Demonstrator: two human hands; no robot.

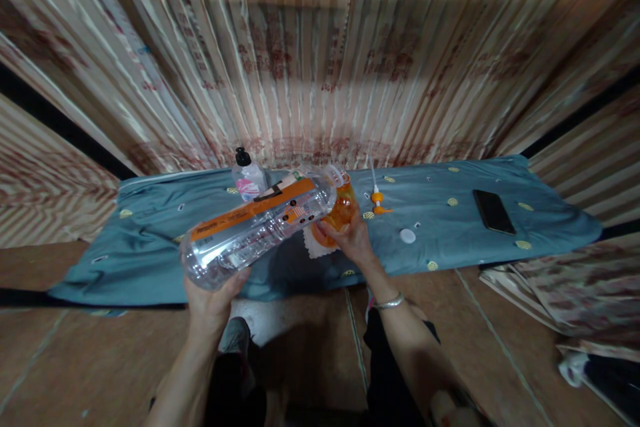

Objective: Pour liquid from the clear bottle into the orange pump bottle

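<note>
My left hand [213, 303] grips the base of a large clear plastic bottle [260, 230] with an orange label. The bottle is tilted, its mouth at the upper right, right over the opening of a small orange bottle [343, 210]. Around that orange bottle my right hand [354, 235] is closed, holding it on a white cloth [317, 247] on the table. Whether liquid flows between the two mouths I cannot tell. To the right lies an orange pump top [377, 200] with a white tube, and a white round cap [407, 236].
A clear pump bottle [249, 180] with a black top and pink label stands behind the large bottle. A black phone [493, 211] lies at the right on the blue patterned tablecloth [450, 240]. Pleated curtains [320, 60] hang close behind the table.
</note>
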